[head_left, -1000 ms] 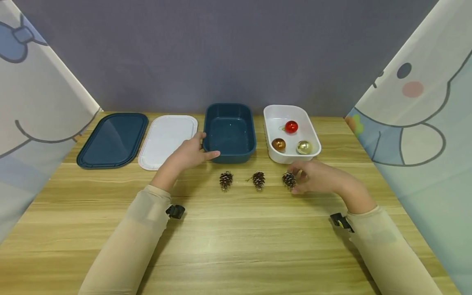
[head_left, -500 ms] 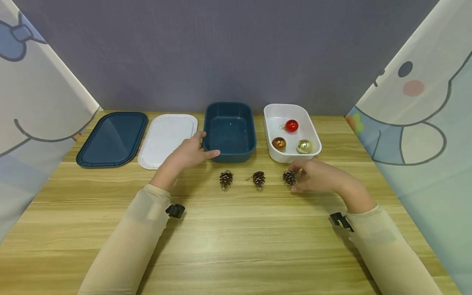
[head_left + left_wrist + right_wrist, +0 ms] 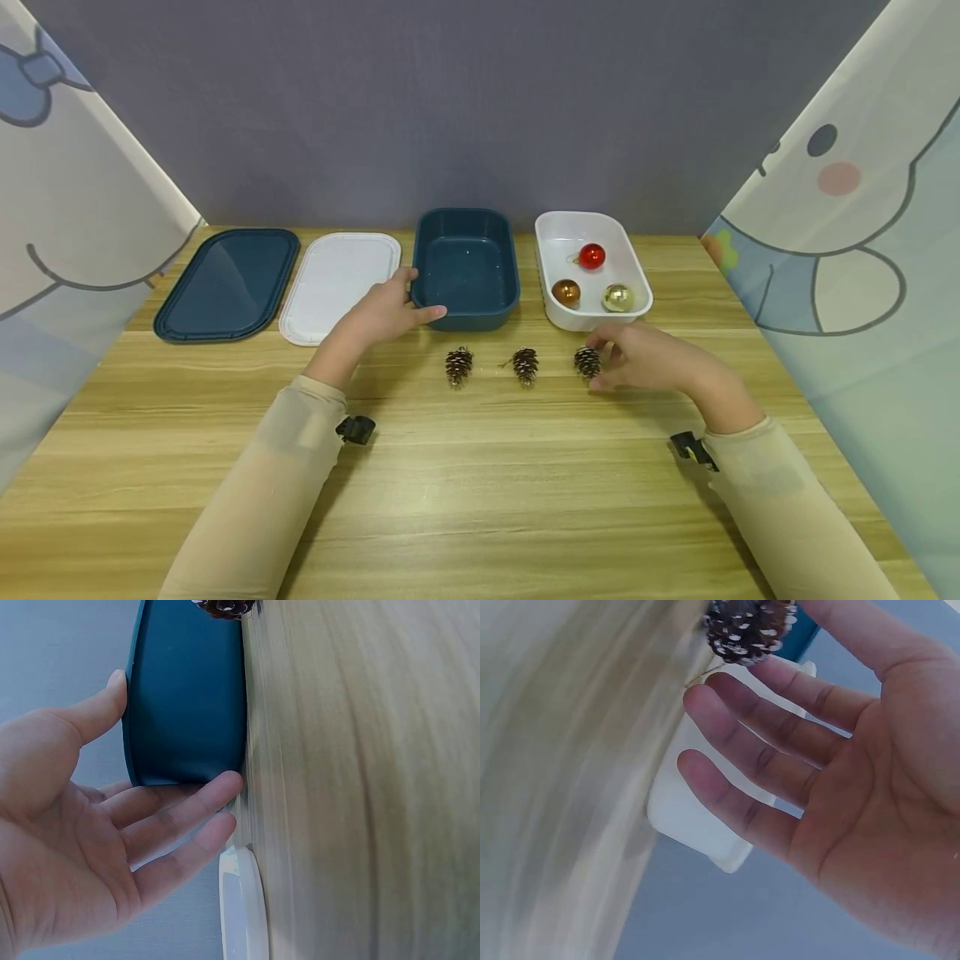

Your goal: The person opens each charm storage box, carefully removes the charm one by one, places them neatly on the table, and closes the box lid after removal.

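Observation:
In the head view my left hand (image 3: 384, 313) is at the near left corner of a dark blue box (image 3: 467, 320). Its thumb touches the front rim and its fairly straight fingers lie along the left side, as the left wrist view also shows. My right hand (image 3: 643, 358) has thumb and index finger on either side of a frosted pine cone (image 3: 587, 363), pinching it close to the table; its other fingers (image 3: 727, 724) are spread loosely. Two more pine cones, a middle one (image 3: 525, 367) and a left one (image 3: 459, 367), lie in the same row.
Behind the right hand stands a white box (image 3: 596, 321) holding a red bauble (image 3: 592, 256), an orange bauble (image 3: 566, 292) and a gold bauble (image 3: 617, 297). A white lid (image 3: 341, 287) and a dark blue lid (image 3: 228, 285) lie at left. A grey wall (image 3: 465, 108) rises behind.
The right thumb and fingers have closed in slightly on the rightmost pine cone. My left hand stays at the blue box's corner, and the other things have not moved.

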A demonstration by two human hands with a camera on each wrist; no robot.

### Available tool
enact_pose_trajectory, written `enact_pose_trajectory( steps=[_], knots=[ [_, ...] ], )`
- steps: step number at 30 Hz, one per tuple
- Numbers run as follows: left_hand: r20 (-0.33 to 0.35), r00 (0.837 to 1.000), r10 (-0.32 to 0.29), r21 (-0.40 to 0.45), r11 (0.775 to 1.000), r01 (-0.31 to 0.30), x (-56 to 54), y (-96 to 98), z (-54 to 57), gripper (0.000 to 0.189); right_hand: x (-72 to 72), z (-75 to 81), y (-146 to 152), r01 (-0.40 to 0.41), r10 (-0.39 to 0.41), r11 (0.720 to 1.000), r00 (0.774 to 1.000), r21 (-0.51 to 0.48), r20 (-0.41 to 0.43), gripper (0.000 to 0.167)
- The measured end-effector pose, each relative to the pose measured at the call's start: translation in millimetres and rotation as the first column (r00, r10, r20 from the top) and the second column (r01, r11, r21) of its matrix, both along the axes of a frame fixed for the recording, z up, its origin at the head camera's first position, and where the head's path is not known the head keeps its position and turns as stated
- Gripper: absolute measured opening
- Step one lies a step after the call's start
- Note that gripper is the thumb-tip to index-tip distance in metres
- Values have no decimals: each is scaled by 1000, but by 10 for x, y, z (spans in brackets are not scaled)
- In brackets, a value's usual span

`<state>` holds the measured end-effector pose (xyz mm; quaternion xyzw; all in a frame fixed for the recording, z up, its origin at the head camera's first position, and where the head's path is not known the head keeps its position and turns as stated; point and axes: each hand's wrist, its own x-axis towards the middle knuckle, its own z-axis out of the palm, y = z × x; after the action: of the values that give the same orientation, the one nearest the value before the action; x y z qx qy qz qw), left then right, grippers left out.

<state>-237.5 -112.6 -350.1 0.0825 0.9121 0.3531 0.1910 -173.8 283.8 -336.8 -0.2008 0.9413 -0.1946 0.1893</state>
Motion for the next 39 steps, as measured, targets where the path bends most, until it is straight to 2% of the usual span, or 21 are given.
enact_pose_trajectory(
  steps=[4,8,11,13,16,21,25,28,31,35,39],
  knots=[
    [-6,1000,-7,-8,1000,7,-20,28,7,98,55,179,69,10,-10,1000,998,3,-55,63],
    [-10,1000,-22,-18,1000,22,-48,76,7,99,93,483,243,53,-51,998,989,15,-135,59],
    [-6,1000,-22,-20,1000,22,-49,79,11,100,10,658,390,115,-113,993,981,6,-157,57],
    [-1,1000,-18,-20,1000,18,-45,63,14,100,-99,697,468,153,-154,988,977,-22,-150,60],
    [-2,1000,-22,-35,999,22,-40,37,25,101,-279,629,554,184,-188,982,973,-38,-133,71],
    [-18,999,-38,-111,993,36,-28,18,96,103,-546,347,651,160,-160,987,983,-2,-90,95],
    [-67,997,-44,-176,984,32,-27,52,187,100,-658,133,708,162,-163,984,987,-73,-5,102],
    [-125,989,-81,-197,979,55,-41,159,279,94,-686,11,728,173,-164,975,984,-140,72,106],
    [-174,974,-146,-199,974,110,-70,336,398,87,-699,-70,735,200,-180,966,975,-161,131,109],
    [-221,946,-238,-208,959,193,-112,618,563,75,-706,-115,719,233,-211,961,966,-149,148,111],
    [-254,900,-355,-276,918,284,-170,903,677,65,-707,-130,710,238,-223,965,966,-111,132,114]
  ],
)
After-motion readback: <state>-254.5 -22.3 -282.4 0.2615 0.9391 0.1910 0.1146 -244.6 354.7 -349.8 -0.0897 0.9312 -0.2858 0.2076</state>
